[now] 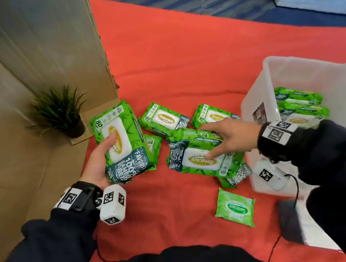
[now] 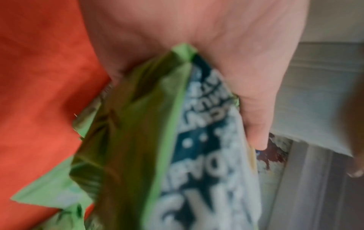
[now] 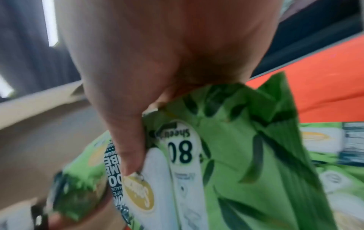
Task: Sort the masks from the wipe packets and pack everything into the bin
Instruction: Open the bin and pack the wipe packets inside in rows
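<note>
Left hand point(image 1: 99, 162): closed round a wipe pack point(image 1: 122, 141), thumb across the white lid, fingers behind; the pack is lifted clear of the red cloth point(image 1: 179, 62). The left wrist view confirms it: the palm point(image 2: 197, 31) is against the pack end point(image 2: 157, 124), thumb down its printed face.

Right hand point(image 1: 231, 136): on a second pack point(image 1: 200, 158) at the top of the central pile. The right wrist view shows the thumb point(image 3: 126, 140) bent onto the lid and the pack end point(image 3: 226, 140) drawn into the palm, so it is gripped. Whether it has left the pile cannot be told.

Around the hands: two more packs point(image 1: 163, 118) point(image 1: 212, 116) lie flat just beyond the pile, another is partly hidden under the left-hand pack, and more pack edges show beneath the pile. A small flat pack point(image 1: 235, 208) lies apart, nearer the person.

Bin point(image 1: 271, 75): clear plastic, just right of the pile, its near wall close behind the right wrist. Packs point(image 1: 297, 98) are already stacked inside.

Limits: cardboard panels point(image 1: 21, 52) stand along the left edge of the cloth, with a potted plant point(image 1: 62, 116) at their foot. Open cloth runs beyond the packs to the carpet, and also lies between the two forearms.
</note>
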`<state>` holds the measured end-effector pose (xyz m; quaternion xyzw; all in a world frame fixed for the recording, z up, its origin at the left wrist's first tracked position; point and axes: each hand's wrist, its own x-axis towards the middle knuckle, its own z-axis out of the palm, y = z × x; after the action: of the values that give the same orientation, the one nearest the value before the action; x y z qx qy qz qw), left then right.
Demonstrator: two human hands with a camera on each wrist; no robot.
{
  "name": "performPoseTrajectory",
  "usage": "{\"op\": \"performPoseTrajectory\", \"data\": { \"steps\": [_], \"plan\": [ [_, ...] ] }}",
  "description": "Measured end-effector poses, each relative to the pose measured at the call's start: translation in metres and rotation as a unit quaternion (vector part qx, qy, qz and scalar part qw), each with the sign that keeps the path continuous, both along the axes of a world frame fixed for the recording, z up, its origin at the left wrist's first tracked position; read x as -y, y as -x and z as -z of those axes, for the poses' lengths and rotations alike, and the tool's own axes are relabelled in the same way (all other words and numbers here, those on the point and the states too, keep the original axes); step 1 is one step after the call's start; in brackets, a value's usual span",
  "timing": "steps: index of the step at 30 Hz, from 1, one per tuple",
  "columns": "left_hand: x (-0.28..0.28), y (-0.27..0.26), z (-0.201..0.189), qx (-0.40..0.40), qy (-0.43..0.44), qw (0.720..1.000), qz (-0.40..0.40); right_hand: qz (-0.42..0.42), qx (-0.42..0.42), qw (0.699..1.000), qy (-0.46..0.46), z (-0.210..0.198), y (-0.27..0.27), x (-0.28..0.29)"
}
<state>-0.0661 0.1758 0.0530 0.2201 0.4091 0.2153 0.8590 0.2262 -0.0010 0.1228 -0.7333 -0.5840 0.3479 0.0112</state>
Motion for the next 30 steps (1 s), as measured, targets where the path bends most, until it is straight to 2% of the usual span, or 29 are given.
{"op": "performPoseTrajectory", "data": {
  "steps": [1,3,5,7,10,12,14,16,18,24,26,30],
  "plan": [
    [-0.001,-0.012,-0.008,0.0,-0.01,1.0,0.012,0.046,-0.013,0.999,-0.012,-0.012,-0.012,0.012],
    [0.0,-0.04,-0.028,0.009,-0.035,0.998,0.042,0.143,-0.113,0.982,-0.051,-0.037,-0.036,0.038],
    [0.004,-0.073,-0.048,0.024,-0.061,0.995,0.072,0.238,-0.208,0.944,-0.098,-0.063,-0.059,0.064],
    [0.01,-0.108,-0.068,0.047,-0.083,0.99,0.101,0.311,-0.225,0.914,-0.132,-0.088,-0.085,0.09],
    [0.027,-0.157,-0.097,0.085,-0.101,0.98,0.147,0.352,-0.171,0.904,-0.172,-0.118,-0.13,0.121],
    [0.039,-0.185,-0.113,0.109,-0.115,0.972,0.171,0.355,-0.077,0.915,-0.176,-0.127,-0.169,0.137],
    [0.05,-0.21,-0.123,0.123,-0.133,0.965,0.187,0.332,0.043,0.933,-0.133,-0.124,-0.208,0.148],
    [0.061,-0.229,-0.127,0.13,-0.149,0.959,0.206,0.29,0.165,0.94,-0.07,-0.107,-0.238,0.155],
    [0.07,-0.245,-0.129,0.13,-0.157,0.952,0.227,0.257,0.221,0.94,-0.013,-0.076,-0.259,0.16],
    [0.077,-0.27,-0.114,0.101,-0.184,0.943,0.259,0.259,0.206,0.939,0.098,0.037,-0.294,0.173],
    [0.073,-0.272,-0.104,0.097,-0.183,0.937,0.28,0.265,0.212,0.936,0.097,0.062,-0.299,0.177],
    [0.07,-0.275,-0.094,0.064,-0.175,0.934,0.305,0.254,0.274,0.926,0.051,0.096,-0.305,0.187]
  ]
}}
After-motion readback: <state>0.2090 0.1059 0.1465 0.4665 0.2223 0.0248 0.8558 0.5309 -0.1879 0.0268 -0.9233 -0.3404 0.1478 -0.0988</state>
